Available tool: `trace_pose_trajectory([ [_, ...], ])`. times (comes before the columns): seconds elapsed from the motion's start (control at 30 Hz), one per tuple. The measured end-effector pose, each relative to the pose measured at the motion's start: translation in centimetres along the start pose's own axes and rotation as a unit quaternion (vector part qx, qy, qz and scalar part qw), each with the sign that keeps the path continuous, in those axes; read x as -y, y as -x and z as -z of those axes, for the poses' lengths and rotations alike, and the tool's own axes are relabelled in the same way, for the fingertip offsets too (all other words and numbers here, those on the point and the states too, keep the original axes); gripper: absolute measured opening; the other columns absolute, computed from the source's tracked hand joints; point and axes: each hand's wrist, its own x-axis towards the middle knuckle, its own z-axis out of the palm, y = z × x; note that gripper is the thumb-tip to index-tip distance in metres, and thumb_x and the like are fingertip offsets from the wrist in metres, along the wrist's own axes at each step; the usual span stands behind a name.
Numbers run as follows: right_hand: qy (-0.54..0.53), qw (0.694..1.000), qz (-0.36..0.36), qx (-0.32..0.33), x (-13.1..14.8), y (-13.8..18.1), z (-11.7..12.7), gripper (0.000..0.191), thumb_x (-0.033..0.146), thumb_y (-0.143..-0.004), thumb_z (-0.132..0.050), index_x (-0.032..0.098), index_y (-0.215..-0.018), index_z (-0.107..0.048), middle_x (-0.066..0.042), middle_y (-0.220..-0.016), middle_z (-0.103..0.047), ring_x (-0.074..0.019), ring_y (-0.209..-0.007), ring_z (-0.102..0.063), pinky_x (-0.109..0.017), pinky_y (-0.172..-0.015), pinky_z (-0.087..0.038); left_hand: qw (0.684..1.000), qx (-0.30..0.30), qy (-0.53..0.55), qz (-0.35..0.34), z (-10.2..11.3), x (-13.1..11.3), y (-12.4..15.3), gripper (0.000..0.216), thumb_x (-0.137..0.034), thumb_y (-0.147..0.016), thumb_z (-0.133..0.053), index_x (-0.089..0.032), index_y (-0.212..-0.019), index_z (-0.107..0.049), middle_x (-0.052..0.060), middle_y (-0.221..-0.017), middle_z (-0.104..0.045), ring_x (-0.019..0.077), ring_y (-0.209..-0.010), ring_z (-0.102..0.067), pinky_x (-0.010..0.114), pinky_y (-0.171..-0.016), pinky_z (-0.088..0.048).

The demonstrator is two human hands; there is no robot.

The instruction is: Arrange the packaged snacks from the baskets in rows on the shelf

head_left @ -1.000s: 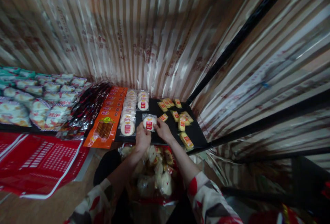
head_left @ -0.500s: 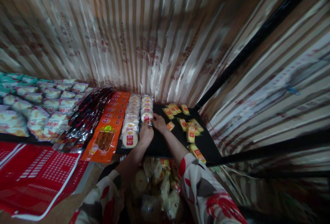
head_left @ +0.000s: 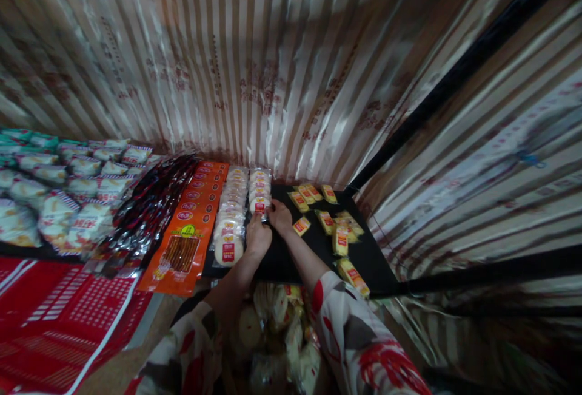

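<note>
Both my hands meet at the near end of a short row of round white crackers in clear wrappers with red labels. My left hand (head_left: 258, 237) has its fingers closed at the lower edge of the nearest wrapped cracker (head_left: 259, 205). Pinching that pack's right edge, my right hand (head_left: 280, 217) is closed too. A longer overlapping row of the same wrapped crackers (head_left: 229, 243) lies just left of my left hand. To the right of my right hand rests a small yellow packaged snack (head_left: 301, 226).
Orange snack packs (head_left: 182, 243), dark shiny packets (head_left: 150, 201) and white bags (head_left: 93, 222) line the black table (head_left: 291, 261) leftward. Yellow packets (head_left: 340, 239) lie scattered right. Below are a red basket (head_left: 59, 322) and loose wrapped goods (head_left: 273, 334). A dark pole (head_left: 409, 116) slants upward right.
My hands stay at the same cracker pack with barely any shift. The camera view has moved slightly, so the table's ends sit a little farther outward.
</note>
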Motion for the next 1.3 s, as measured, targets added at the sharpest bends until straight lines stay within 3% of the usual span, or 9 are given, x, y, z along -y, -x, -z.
trace_pose_trajectory([
  [0.2, -0.009, 1.0, 0.017, -0.025, 0.3, 0.4, -0.1, 0.035, 0.023, -0.087, -0.046, 0.012, -0.118, -0.055, -0.012, -0.108, -0.065, -0.0204, -0.1, -0.06, -0.03, -0.089, -0.043, 1.0, -0.004, -0.014, -0.006, -0.3, 0.1, 0.1, 0.052, -0.004, -0.077, -0.04, -0.011, -0.127, -0.051, 0.012, -0.14, -0.044, 0.024, -0.128, -0.042, 0.033, -0.106, -0.033],
  [0.3, -0.023, 0.997, 0.03, -0.07, 0.2, 1.2, 0.1, 0.039, 0.022, -0.086, -0.046, 0.007, -0.121, -0.052, -0.017, -0.116, -0.061, -0.0235, -0.109, -0.055, -0.035, -0.096, -0.039, 0.999, -0.003, -0.034, -0.015, 0.1, -0.3, 0.6, 0.051, -0.004, -0.078, -0.04, -0.011, -0.127, -0.052, 0.011, -0.139, -0.045, 0.0225, -0.128, -0.043, 0.03, -0.107, -0.031],
  [0.47, -0.089, 0.988, 0.075, -0.105, -0.9, 4.0, 0.5, 0.034, 0.016, -0.084, -0.043, 0.009, -0.114, -0.057, -0.013, -0.116, -0.061, -0.02, -0.11, -0.053, -0.032, -0.098, -0.038, 0.998, -0.007, -0.038, -0.049, 0.7, -0.8, 2.7, 0.046, -0.005, -0.076, -0.042, -0.01, -0.12, -0.056, 0.012, -0.13, -0.054, 0.0201, -0.122, -0.047, 0.028, -0.105, -0.034],
  [0.83, -0.212, 0.972, 0.079, -0.064, -6.3, 17.2, 2.0, 0.034, 0.018, -0.088, -0.037, 0.018, -0.118, -0.054, -0.006, -0.107, -0.066, -0.0126, -0.089, -0.063, -0.026, -0.089, -0.046, 0.989, 0.069, -0.039, -0.123, -1.5, 1.8, 13.7, 0.035, -0.009, -0.081, -0.038, -0.015, -0.108, -0.06, 0.009, -0.111, -0.062, 0.0184, -0.105, -0.056, 0.028, -0.096, -0.041],
  [0.97, -0.189, 0.978, 0.066, -0.066, -9.6, 22.7, 1.6, 0.032, 0.023, -0.089, -0.038, 0.018, -0.114, -0.057, -0.007, -0.106, -0.067, -0.0149, -0.096, -0.062, -0.028, -0.091, -0.046, 0.973, 0.161, -0.041, -0.159, -3.2, 3.9, 18.5, 0.032, -0.015, -0.086, -0.035, -0.017, -0.107, -0.059, 0.009, -0.108, -0.061, 0.0185, -0.102, -0.056, 0.029, -0.093, -0.042],
  [1.07, -0.124, 0.992, -0.008, -0.031, -12.2, 25.9, 0.7, 0.034, 0.023, -0.091, -0.034, 0.016, -0.117, -0.054, -0.009, -0.11, -0.065, -0.0153, -0.101, -0.061, -0.026, -0.09, -0.045, 0.956, 0.238, -0.073, -0.158, -4.7, 5.7, 21.6, 0.033, -0.015, -0.085, -0.038, -0.015, -0.112, -0.056, 0.013, -0.113, -0.059, 0.0219, -0.103, -0.056, 0.033, -0.092, -0.041],
  [1.13, -0.026, 0.997, -0.057, 0.047, -13.7, 27.5, 0.1, 0.035, 0.022, -0.093, -0.03, 0.015, -0.119, -0.052, -0.011, -0.113, -0.064, -0.0163, -0.103, -0.06, -0.026, -0.09, -0.045, 0.947, 0.28, -0.101, -0.123, -5.6, 6.9, 23.1, 0.032, -0.018, -0.082, -0.046, -0.014, -0.112, -0.056, 0.016, -0.113, -0.059, 0.0262, -0.104, -0.057, 0.036, -0.092, -0.041],
  [1.23, 0.1, 0.975, -0.086, 0.178, -14.8, 29.1, -0.6, 0.034, 0.023, -0.091, -0.036, 0.013, -0.118, -0.053, -0.015, -0.11, -0.064, -0.0219, -0.102, -0.061, -0.03, -0.086, -0.045, 0.942, 0.307, -0.109, -0.084, -6.6, 8.4, 24.4, 0.023, -0.021, -0.076, -0.058, -0.014, -0.098, -0.061, 0.017, -0.107, -0.062, 0.0305, -0.104, -0.057, 0.039, -0.093, -0.039],
  [1.3, 0.123, 0.966, -0.087, 0.212, -14.9, 29.6, -1.0, 0.033, 0.024, -0.089, -0.042, 0.012, -0.117, -0.054, -0.018, -0.109, -0.063, -0.0256, -0.097, -0.063, -0.033, -0.081, -0.047, 0.944, 0.306, -0.107, -0.062, -6.9, 9.0, 24.7, 0.018, -0.019, -0.073, -0.061, -0.014, -0.09, -0.062, 0.016, -0.102, -0.064, 0.031, -0.103, -0.058, 0.038, -0.092, -0.04],
])
